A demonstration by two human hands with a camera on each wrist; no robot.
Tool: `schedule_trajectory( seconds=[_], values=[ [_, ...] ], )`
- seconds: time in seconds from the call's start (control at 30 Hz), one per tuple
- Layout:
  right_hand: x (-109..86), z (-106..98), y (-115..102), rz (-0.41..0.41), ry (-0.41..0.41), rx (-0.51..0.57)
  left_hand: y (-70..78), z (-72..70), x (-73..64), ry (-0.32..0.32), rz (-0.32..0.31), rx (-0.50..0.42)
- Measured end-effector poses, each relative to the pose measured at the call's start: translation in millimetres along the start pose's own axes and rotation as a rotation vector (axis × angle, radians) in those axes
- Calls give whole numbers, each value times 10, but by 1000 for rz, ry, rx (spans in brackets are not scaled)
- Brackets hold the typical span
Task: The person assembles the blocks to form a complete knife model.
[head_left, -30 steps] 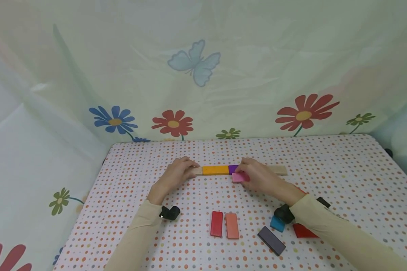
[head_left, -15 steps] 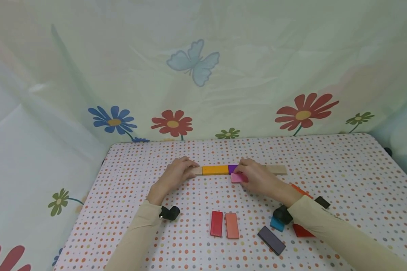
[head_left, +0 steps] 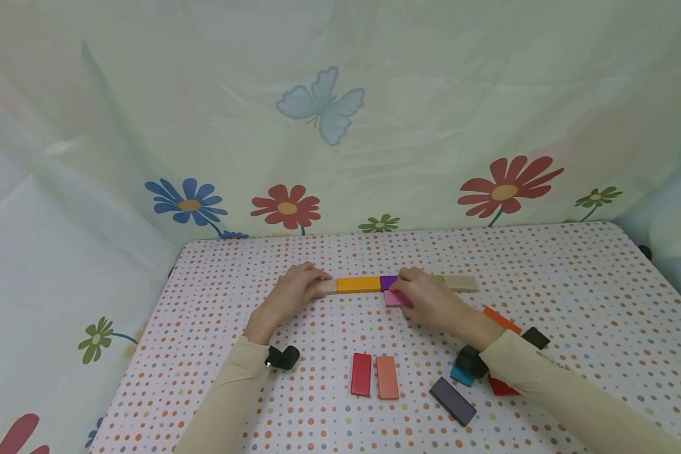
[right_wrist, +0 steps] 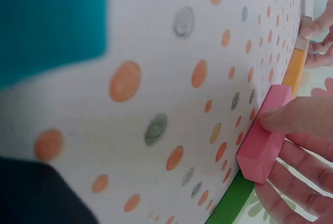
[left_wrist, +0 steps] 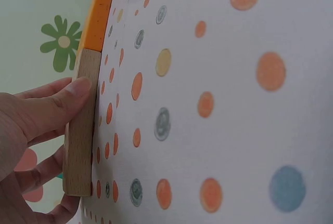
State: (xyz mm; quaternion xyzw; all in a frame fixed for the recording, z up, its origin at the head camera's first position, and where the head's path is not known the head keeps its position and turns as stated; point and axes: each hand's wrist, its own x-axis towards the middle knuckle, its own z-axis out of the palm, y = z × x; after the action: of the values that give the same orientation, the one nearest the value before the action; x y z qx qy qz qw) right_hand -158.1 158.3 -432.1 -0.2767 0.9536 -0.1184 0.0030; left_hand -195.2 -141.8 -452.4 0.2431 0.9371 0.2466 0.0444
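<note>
My left hand [head_left: 293, 291] holds a plain wooden block [left_wrist: 83, 125] at the left end of a row, thumb on its near face. Touching that block's other end is a yellow-orange block [head_left: 359, 285], followed by a purple block [head_left: 387, 283], a green block [right_wrist: 232, 198] and another plain wooden block [head_left: 461, 284]. Between thumb and fingers, my right hand [head_left: 425, 297] pinches a pink block [right_wrist: 260, 143] along the row's near side, in front of the purple one. The hand covers part of the purple and green blocks. Whether the pink block touches the table cannot be seen.
Nearer me lie a red block [head_left: 360, 374], a salmon block [head_left: 387, 378] and a dark grey block [head_left: 453, 401]. Around my right forearm are a blue block [head_left: 461, 374], an orange block [head_left: 502, 320], a black block [head_left: 536, 338] and a partly hidden red piece [head_left: 502, 386].
My right hand and the pink block shift only slightly, and a bit of green now shows behind the hand. The left hand keeps its hold on the wooden block.
</note>
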Motion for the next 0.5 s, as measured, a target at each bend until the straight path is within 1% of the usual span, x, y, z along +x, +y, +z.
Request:
schedule_trajectory(
  seconds=[0.5],
  values=[
    [-14,23,-13,3,23,-47,10,9,-2,9,-22,-1]
  ],
)
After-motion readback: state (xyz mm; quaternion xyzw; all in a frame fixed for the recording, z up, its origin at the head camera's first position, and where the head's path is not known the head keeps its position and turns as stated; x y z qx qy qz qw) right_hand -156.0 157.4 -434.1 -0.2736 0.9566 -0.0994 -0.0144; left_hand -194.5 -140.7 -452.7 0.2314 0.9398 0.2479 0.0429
